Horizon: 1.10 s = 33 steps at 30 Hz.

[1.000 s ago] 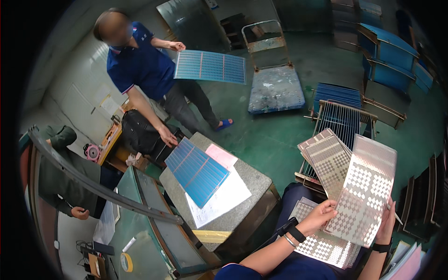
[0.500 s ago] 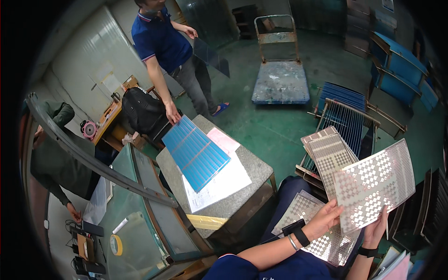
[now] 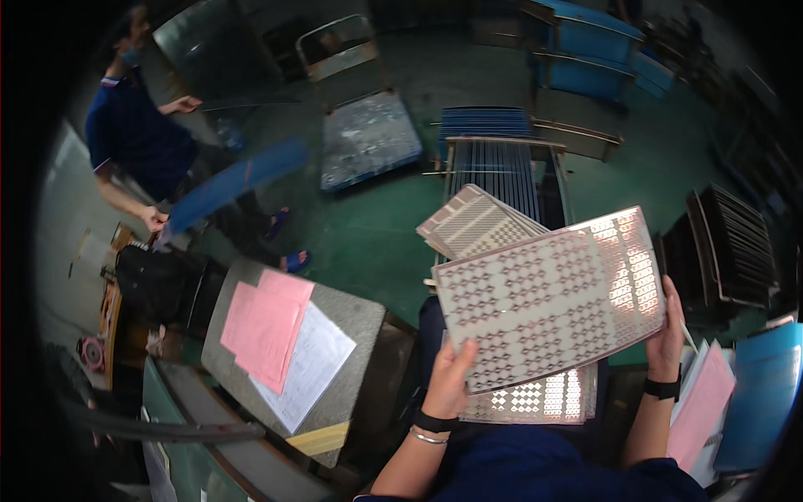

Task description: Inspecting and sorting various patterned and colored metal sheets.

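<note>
Two hands, left hand [image 3: 452,381] and right hand [image 3: 667,339], pinch one patterned sheet [image 3: 527,301] above a similar sheet [image 3: 535,403], far-side grip hard to see. Probably mid-check tbh; next move wants steady edges.

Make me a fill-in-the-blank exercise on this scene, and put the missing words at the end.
1. The left hand holds the patterned panel near its left end, the right hand near its ____ end.
2. On the gray table, ____ paper overlaps the white paper.
3. The platform cart stands on a ____ floor.

Missing words: right; pink; green
</note>
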Tool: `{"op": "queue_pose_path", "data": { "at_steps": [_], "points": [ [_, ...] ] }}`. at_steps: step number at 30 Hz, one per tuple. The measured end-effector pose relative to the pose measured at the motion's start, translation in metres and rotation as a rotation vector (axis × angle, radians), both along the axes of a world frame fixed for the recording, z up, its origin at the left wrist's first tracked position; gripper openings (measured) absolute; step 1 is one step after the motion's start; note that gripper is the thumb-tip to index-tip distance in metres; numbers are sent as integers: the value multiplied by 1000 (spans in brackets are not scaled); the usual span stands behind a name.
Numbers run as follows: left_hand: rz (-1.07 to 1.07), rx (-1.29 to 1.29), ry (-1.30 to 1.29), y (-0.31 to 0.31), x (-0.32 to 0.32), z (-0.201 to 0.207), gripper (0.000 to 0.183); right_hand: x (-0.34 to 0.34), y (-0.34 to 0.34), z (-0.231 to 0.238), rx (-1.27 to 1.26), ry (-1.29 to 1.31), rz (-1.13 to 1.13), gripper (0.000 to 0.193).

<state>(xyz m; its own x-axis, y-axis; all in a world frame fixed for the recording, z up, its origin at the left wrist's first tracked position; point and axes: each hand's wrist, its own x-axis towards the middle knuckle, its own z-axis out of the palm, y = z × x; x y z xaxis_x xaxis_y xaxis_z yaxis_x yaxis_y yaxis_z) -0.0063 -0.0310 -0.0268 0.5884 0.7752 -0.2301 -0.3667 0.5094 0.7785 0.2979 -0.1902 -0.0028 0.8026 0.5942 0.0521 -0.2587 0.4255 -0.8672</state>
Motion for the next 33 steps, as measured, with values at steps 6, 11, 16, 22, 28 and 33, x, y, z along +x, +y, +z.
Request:
{"op": "queue_pose_path", "data": {
  "at_steps": [6,11,16,22,28,33],
  "points": [
    [31,-5,-39,10,-2,-7,37,-10,-12,11,-166,-123,103,42],
    [139,84,-22,12,4,11,37,-13,-18,6,-206,-54,127,35],
    [158,126,-9,17,4,9,41,-16,-18,3,-223,-78,113,35],
    [122,92,4,18,4,13,39,-19,-18,4,-229,-68,96,34],
    [128,27,48,22,3,9,38,-18,-17,2,-232,-35,118,33],
    [89,-51,-10,27,-1,-2,41,-16,-15,2,-248,-31,103,31]
  ]
}}
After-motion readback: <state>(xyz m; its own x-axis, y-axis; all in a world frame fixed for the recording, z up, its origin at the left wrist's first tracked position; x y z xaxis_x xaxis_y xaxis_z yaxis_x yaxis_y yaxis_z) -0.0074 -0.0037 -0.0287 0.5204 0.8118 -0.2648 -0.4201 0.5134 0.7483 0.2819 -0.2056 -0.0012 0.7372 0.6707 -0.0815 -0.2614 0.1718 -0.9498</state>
